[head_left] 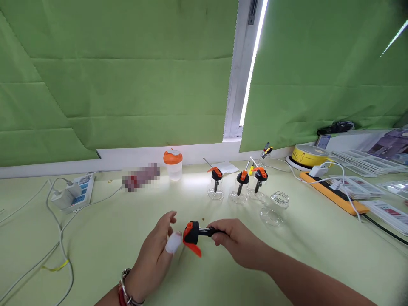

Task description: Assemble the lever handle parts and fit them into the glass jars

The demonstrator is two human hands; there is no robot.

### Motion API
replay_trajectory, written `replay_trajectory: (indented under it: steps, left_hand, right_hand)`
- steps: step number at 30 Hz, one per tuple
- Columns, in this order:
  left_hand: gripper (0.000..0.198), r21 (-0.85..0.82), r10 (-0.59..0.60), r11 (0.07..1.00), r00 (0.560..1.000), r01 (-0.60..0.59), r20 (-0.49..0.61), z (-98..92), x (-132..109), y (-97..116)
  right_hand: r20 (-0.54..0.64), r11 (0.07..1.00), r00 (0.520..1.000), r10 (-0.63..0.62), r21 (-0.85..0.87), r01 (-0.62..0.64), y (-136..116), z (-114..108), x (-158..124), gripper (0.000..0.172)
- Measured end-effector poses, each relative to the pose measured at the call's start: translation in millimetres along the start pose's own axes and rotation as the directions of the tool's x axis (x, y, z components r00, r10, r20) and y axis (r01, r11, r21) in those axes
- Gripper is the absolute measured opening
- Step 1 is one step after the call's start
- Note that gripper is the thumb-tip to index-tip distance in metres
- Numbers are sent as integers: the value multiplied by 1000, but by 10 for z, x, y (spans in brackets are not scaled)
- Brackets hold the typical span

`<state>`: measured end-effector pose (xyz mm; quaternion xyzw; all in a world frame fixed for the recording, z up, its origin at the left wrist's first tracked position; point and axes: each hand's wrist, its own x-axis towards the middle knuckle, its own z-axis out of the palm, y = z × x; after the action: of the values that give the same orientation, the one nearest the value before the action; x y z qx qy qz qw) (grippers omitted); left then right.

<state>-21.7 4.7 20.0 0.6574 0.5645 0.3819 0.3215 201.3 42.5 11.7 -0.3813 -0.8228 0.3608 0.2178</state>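
1. The right hand (235, 239) clamped the stem (205, 231) of the orange-and-black cap (192, 232) above the table (95, 250).
2. The left hand (155, 251), digits apart, was just beside the cap.
3. A jar (276, 206) stood farther right.

Daylight enters through a bright, blown-out window gap (253, 63) at 1 o'clock, with a thin sliver at 2. White glare washes the table (102, 238) beside the cup (174, 170); shadows are soft. The left hand (153, 255) and right hand (239, 240) look fairly sharp. Stretching shows toward 3 o'clock, pixelation between 8 and 9.
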Motion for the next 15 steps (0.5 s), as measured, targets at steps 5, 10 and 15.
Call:
replay_trajectory:
  steps: [5,10,15]
  left_hand:
    - [26,22,-77,997,979,74,188,220,110,-82]
    - [33,-82,-321,933,915,350,244,448,213,-261]
    - [32,183,-201,967,974,179,109,410,294,-384]
  right_hand:
    - [213,830,947,240,461,-314,242,35,208,16]
    - [81,780,913,399,494,-385,444,242,267,8]
    - [-15,781,904,428,509,-362,536,317,371,10]
